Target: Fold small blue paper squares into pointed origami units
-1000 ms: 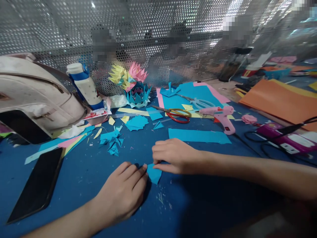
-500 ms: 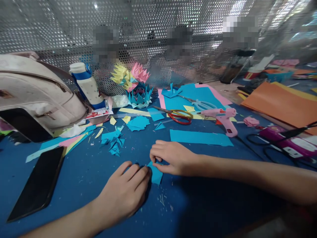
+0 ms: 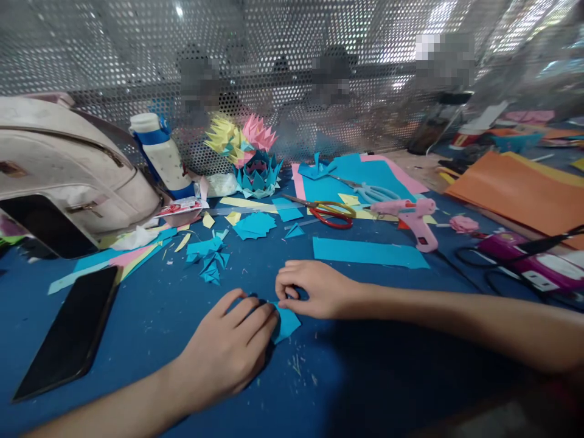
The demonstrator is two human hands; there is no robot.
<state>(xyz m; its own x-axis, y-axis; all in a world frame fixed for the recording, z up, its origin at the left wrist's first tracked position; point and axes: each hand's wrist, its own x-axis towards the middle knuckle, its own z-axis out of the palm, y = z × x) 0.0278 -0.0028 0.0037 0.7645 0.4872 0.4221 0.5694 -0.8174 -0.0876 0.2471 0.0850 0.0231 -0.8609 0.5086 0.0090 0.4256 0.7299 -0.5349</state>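
A small blue paper piece (image 3: 287,323) lies on the dark blue table between my hands. My left hand (image 3: 232,340) is curled over its left side, the fingertips pressed on it and partly hidden. At its top edge, my right hand (image 3: 314,289) has thumb and index finger pinched together on the paper. Folded blue paper pieces (image 3: 212,261) lie beyond my left hand, near a stack of blue paper squares (image 3: 254,225). A long blue paper strip (image 3: 369,252) rests beyond my right hand.
Red and yellow scissors (image 3: 333,214), a pink glue gun (image 3: 413,216) and light blue scissors (image 3: 374,192) lie farther back. Paper flowers (image 3: 255,173) and a bottle (image 3: 164,161) stand by the mesh. A black phone (image 3: 68,334) lies left; a purple power strip (image 3: 529,261) sits right.
The small blue paper has turned and shows a more slanted outline. My left fingers have shifted slightly over it, and my right thumb and index finger have drawn together.
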